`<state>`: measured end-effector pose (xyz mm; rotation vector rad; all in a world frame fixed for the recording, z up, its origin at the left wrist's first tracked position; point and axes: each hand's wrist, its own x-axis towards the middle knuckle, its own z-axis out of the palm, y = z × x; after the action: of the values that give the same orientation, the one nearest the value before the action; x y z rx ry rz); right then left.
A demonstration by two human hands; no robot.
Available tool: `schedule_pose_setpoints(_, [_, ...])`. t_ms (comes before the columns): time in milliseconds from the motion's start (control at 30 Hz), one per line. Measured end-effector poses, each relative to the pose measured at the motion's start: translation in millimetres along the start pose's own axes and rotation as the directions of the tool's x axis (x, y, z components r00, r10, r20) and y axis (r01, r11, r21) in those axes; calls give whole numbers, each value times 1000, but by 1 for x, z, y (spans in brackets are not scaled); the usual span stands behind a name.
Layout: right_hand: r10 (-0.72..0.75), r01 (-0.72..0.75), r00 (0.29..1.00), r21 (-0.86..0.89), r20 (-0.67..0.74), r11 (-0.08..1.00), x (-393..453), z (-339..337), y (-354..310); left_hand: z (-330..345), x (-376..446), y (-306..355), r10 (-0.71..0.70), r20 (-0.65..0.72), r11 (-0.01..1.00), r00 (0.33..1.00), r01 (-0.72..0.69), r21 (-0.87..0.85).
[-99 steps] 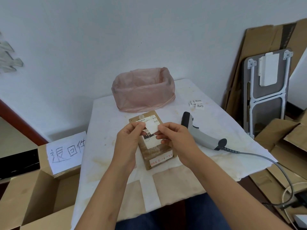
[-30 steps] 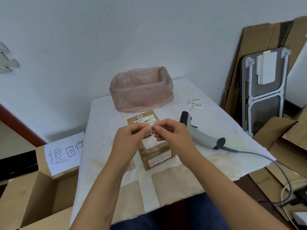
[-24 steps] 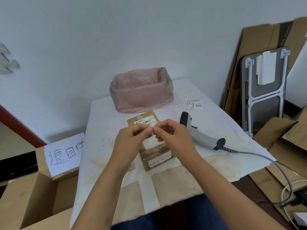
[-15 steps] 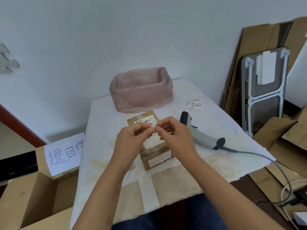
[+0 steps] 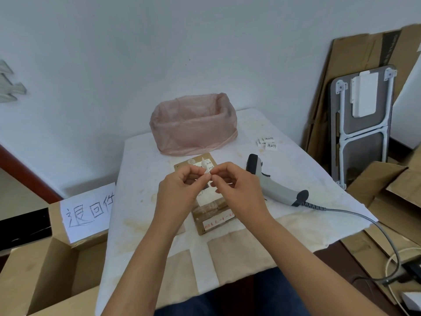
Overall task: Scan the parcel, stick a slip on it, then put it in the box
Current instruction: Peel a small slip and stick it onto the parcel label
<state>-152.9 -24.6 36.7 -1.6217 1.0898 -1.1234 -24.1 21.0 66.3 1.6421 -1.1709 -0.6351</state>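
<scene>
Left hand (image 5: 182, 192) and right hand (image 5: 237, 190) — raised together above the table (image 5: 141, 179), fingertips meeting over the far end of the parcel (image 5: 211, 215). Both hands are pinched nearly closed, thumb against forefinger, on a small white slip (image 5: 204, 166), which stands up between them with its pointed upper end free. The other fingers of each hand are curled in toward the palm. Whether the slip is a sticker with its backing partly peeled cannot be told.

The parcel is a brown cardboard carton lying flat on the table under the hands, apart from them. It bears a white shipping label with a barcode on top and a white strip with red writing at its near end; clear tape crosses its middle.

Just right of the parcel lies a grey scanner (image 5: 273, 185) on its side, black head toward the far edge, its cable (image 5: 364, 222) running off the near-right corner of the table. Farther right, near the far edge, a few small white slips with handwriting (image 5: 267, 142) lie in a loose cluster.

At the far middle of the table stands a bin lined with a pink plastic bag (image 5: 193, 126), open at the top.

Left of the table, lower down, an open cardboard box (image 5: 45, 277) — a white sheet with handwritten characters (image 5: 88, 210) is fixed to its far flap. Right of the table, flattened cardboard (image 5: 355, 65) and a folded grey table (image 5: 362, 124) lean against the wall.
</scene>
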Motion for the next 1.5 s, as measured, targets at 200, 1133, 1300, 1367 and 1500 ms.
schedule_pose_setpoints(200, [-10,10,1000,-7,-3,1000,-1,-2,-1,1,0,2,66,33,975,997,-71,208])
schedule_pose_setpoints(1133, [61,-61,998,-3,-19,998,1,-4,-2,5,1,2,218,4,882,976,-199,427])
schedule_pose_setpoints(1300, [53,-53,998,-22,-14,998,3,-5,-4,3,0,4,141,4,938,990,-135,320])
schedule_pose_setpoints(1367, [51,-51,999,-15,-14,999,3,-5,-5,3,0,6,103,22,941,994,-104,322])
schedule_pose_setpoints(1500, [50,-51,999,-10,-13,999,4,-5,-6,1,2,4,15,42,969,999,-24,245])
